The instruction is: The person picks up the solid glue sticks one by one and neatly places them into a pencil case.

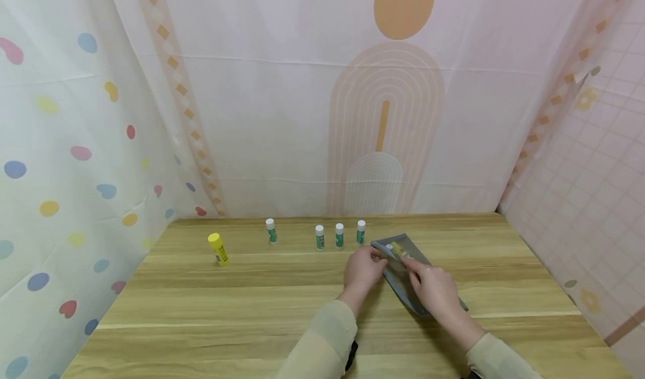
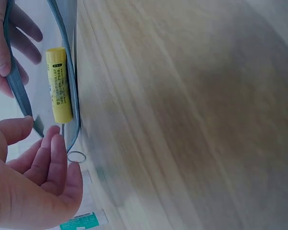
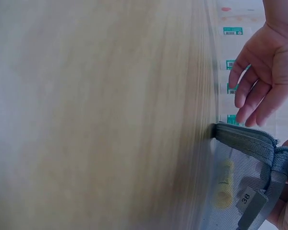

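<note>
Head view: yellow glue stick (image 2: pixel 60 88) inside grey mesh pouch (image 1: pixel 403 290)

The left hand (image 1: pixel 364 268), grip narrowed, pinches the pouch's end; the right hand (image 1: pixel 437 290) clasps its rim, fingers inside. Four green-labelled glue sticks (image 1: pixel 319 239) and another yellow one (image 1: pixel 219 250) stand on the tabletop (image 1: pixel 242 323).

A bag (image 1: pixel 403 289) is on the right of the bench (image 1: pixel 242 323), with a glue stick (image 2: pixel 60 86) in it. Left of it, near the back, four sticks (image 1: pixel 340 235) stand. One lone stick (image 1: pixel 219 250) stands left of them all.
</note>
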Available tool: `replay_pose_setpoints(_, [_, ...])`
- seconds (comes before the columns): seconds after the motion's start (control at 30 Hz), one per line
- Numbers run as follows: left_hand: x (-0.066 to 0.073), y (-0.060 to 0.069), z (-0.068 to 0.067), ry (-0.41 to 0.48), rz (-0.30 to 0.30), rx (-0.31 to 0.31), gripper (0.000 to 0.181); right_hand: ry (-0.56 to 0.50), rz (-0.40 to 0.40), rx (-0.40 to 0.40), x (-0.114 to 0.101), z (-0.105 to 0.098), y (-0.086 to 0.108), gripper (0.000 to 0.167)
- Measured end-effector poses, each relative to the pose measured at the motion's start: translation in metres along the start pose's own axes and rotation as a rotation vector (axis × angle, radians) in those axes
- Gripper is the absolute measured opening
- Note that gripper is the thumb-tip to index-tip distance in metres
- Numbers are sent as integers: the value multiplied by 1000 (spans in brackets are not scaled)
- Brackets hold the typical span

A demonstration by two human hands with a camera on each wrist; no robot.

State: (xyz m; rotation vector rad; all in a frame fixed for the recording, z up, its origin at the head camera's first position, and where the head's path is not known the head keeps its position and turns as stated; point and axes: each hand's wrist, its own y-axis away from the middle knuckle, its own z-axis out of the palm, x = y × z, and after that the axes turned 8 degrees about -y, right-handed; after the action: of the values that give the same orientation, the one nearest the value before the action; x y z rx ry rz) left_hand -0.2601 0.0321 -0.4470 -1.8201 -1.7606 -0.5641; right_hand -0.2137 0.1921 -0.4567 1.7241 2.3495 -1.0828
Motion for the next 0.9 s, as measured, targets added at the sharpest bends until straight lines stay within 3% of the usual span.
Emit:
replay_pose_setpoints(0.3, [-10, 4, -12, -81, 84, 99, 23, -6, -10, 4, 1, 1, 0, 30])
replay_pose_setpoints(0.63, [-25, 6, -33, -114, 109, 159, 31, -10, -14, 6, 1, 0, 1, 30])
replay_pose_setpoints(0.9, [-42, 2, -54, -210, 164, 295, 28, -6, -12, 1, 0, -1, 1, 29])
